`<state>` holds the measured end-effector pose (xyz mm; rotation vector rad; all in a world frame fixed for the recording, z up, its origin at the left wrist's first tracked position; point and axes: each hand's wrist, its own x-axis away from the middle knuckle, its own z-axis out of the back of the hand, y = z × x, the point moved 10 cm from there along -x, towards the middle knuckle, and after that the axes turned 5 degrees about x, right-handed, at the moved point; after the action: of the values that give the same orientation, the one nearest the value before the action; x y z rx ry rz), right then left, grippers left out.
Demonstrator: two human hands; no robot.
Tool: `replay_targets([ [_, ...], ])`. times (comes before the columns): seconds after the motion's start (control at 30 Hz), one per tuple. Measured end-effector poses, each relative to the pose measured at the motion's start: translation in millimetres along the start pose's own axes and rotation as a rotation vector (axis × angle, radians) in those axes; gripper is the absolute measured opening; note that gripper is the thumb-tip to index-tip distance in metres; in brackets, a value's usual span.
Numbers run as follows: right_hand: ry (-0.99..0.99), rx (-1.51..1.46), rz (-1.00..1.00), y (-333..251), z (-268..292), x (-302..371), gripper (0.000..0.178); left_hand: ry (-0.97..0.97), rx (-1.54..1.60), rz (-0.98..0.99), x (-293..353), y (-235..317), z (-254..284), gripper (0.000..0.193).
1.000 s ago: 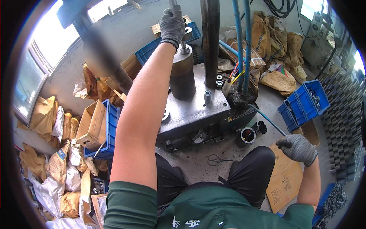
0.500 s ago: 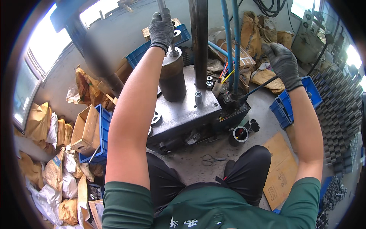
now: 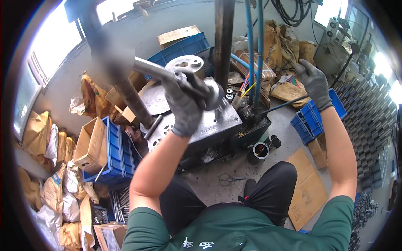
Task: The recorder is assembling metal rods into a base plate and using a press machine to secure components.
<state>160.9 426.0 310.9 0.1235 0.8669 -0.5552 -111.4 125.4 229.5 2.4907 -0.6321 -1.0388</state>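
Metal rod [image 3: 150, 68], best gripped firmly, slants through the left hand [image 3: 184, 100], fingers curled, above the metal table [image 3: 211, 126] toward its right corner; right hand [image 3: 315, 85] loosely spread.

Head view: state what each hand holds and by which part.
The left hand grips a metal rod by its shaft, near the thick, blurred end. The right hand is beside a dark lever's end; whether it grips it cannot be told.

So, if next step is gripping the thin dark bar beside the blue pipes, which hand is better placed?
Probably the right hand: it looks empty and is closer to the bar. The left hand grips a grey metal rod.
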Motion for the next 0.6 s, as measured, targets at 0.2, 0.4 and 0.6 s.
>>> replay_targets([
  [0.2, -0.073, -0.028, 0.101, -32.6, 23.9, 84.3, 0.047, 0.715, 0.273, 0.691, 167.2, -97.8, 105.0, 0.065],
  [0.4, 0.01, -0.001, 0.211, -91.1, 55.6, 168.0, 0.047, 0.856, 0.41, 0.793, 190.2, -134.8, 149.1, 0.03],
  [0.6, -0.025, -0.223, 0.198, -183.8, 8.7, 234.3, 0.036, 0.888, 0.436, 0.95, 204.7, -155.7, 162.8, 0.047],
])
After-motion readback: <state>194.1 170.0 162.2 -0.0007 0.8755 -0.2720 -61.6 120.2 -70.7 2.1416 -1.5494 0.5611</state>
